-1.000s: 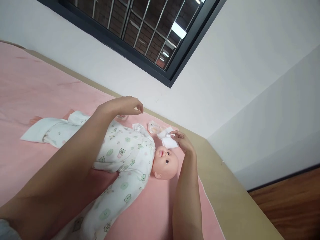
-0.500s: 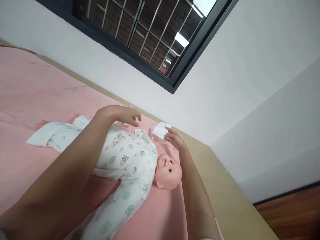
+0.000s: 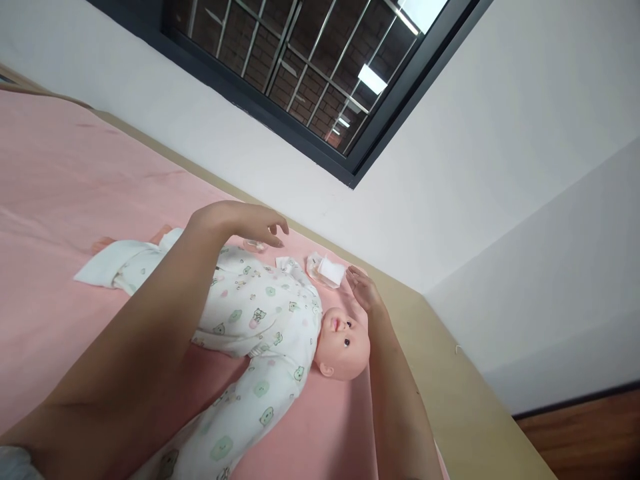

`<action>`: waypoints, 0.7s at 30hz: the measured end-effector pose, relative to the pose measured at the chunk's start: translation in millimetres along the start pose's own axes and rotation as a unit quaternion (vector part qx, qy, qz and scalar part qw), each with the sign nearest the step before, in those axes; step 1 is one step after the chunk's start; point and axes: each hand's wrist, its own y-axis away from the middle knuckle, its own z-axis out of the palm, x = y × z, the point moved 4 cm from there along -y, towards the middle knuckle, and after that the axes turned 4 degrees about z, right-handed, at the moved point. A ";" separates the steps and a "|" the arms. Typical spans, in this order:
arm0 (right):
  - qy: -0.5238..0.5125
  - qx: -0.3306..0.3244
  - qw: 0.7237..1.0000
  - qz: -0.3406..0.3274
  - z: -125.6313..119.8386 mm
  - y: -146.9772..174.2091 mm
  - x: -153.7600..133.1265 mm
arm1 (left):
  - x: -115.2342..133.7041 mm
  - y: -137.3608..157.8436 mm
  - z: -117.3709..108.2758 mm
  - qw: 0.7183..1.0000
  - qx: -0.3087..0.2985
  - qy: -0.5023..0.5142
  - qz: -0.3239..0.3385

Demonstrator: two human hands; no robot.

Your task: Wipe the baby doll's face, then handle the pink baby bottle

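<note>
A baby doll (image 3: pixel 260 310) in a white outfit with green animal prints lies on its back, its bald head toward the right. My left hand (image 3: pixel 263 225) hovers over the far side of its body, fingers bent and apart, with nothing visible in them. Below that hand is a small clear container (image 3: pixel 254 245), partly covered. Just right of a clear packet or box with a white square pad (image 3: pixel 331 272) on it, my right hand (image 3: pixel 364 290) is open and appears apart from the pad. My right forearm passes close beside the doll's head.
A pink sheet (image 3: pixel 90 180) covers the tan table (image 3: pixel 450 387), whose bare top shows at the right. Along the far edge runs a white wall (image 3: pixel 280 177) with a dark-framed, barred window (image 3: pixel 300 67) above. Brown wood (image 3: pixel 585 427) shows at the lower right.
My right hand has come off the white pad and moved slightly right. The pad now lies on the clear packet or box. My left hand stays nearly in place.
</note>
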 end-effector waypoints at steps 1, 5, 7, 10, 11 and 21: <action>-0.002 0.010 1.000 -0.004 -1.9 -0.6 -0.1 | -0.4 -0.4 0.3 1.000 0.000 0.001 0.000; -0.006 0.056 0.997 -0.061 -8.1 1.9 -2.8 | -5.5 -4.1 1.0 1.000 -0.002 0.013 0.002; 0.006 0.122 0.984 -0.130 -14.6 8.4 -3.6 | -9.2 -4.7 -0.7 1.000 0.008 0.026 -0.005; 0.071 0.286 0.930 -0.221 -28.3 25.8 2.8 | -14.5 -2.4 -8.6 0.996 0.065 0.056 -0.020; 0.092 0.333 0.909 -0.234 -32.2 31.9 7.4 | -15.7 -1.1 -11.7 0.993 0.089 0.068 -0.021; 0.295 0.426 0.848 -0.114 -34.0 46.4 43.1 | -31.6 -16.6 -9.5 0.960 0.205 0.175 -0.073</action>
